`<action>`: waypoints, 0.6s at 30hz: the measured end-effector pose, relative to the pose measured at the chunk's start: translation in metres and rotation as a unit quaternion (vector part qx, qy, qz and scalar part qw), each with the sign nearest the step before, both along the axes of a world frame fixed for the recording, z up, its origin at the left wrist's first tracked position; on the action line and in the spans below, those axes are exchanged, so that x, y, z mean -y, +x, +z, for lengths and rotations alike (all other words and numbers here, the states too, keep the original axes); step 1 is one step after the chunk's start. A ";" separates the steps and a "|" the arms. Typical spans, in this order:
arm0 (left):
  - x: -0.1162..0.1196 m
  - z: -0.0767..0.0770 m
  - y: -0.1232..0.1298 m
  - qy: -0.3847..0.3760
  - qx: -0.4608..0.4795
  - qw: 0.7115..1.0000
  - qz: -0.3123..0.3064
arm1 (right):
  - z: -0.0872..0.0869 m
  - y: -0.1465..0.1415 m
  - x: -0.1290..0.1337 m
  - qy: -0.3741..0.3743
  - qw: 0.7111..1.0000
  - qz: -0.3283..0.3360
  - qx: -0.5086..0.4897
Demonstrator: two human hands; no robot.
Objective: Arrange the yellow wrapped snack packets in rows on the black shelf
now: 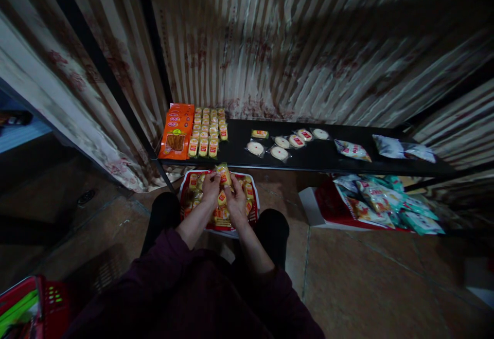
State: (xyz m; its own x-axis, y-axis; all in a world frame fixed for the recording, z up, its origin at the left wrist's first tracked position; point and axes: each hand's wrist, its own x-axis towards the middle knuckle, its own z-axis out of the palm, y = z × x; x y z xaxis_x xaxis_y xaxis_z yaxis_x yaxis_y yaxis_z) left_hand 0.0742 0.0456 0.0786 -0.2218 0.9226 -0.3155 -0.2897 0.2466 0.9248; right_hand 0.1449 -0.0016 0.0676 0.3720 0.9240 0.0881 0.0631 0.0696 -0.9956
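Note:
Between my two hands is a small yellow wrapped snack cake (224, 174) with a red and orange label. The fingers of my left hand (210, 187) close on its left side, and those of my right hand (236, 199) on its lower right. Below them, between my knees, sits a red and white basket (255, 187) full of similar wrapped cakes (222, 214). Just beyond it, on the left part of the black shelf (239, 160), similar packs (203, 147) stand in neat rows and columns, next to orange snack bags (176, 133).
Round white wrapped biscuits (280, 153) and one loose yellow pack (260, 134) lie mid-shelf, with snack bags (353, 150) farther right. A box (314, 208) of bags stands on the floor at right. A dark shelf post (111, 84) rises at left; a red basket (54, 303) is lower left.

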 end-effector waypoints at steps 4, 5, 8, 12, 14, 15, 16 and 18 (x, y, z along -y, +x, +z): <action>0.001 0.005 0.003 -0.008 0.001 1.000 0.017 | -0.002 0.000 0.000 0.002 0.999 -0.014 0.029; 0.002 0.006 0.003 -0.011 0.008 1.000 0.018 | -0.003 0.000 0.001 0.004 0.999 -0.015 0.035; 0.004 0.009 0.003 -0.020 0.016 0.999 0.022 | -0.005 0.000 0.001 0.009 0.998 -0.016 0.065; 0.008 0.014 0.003 -0.024 0.014 1.000 0.012 | -0.006 0.001 0.003 0.022 0.988 -0.023 0.150; 0.009 0.016 0.002 -0.023 0.034 0.999 -0.004 | -0.005 0.001 0.004 0.032 0.980 -0.031 0.195; 0.010 0.017 0.002 -0.021 0.046 0.999 -0.010 | -0.005 0.001 0.004 0.037 0.976 -0.034 0.213; 0.010 0.018 0.003 -0.018 0.054 0.998 -0.013 | -0.004 0.001 0.005 0.044 0.972 -0.035 0.229; 0.012 0.019 0.003 -0.010 0.061 0.998 -0.015 | -0.002 0.000 0.006 0.057 0.966 -0.032 0.251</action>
State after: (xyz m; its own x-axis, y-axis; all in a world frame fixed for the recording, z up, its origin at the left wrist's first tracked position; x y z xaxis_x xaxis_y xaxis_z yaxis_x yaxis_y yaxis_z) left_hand 0.0771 0.0338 0.0976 -0.1537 0.9216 -0.3564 -0.3920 0.2742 0.8781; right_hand 0.1445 -0.0074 0.0657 0.3122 0.8744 0.3714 0.5434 0.1564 -0.8248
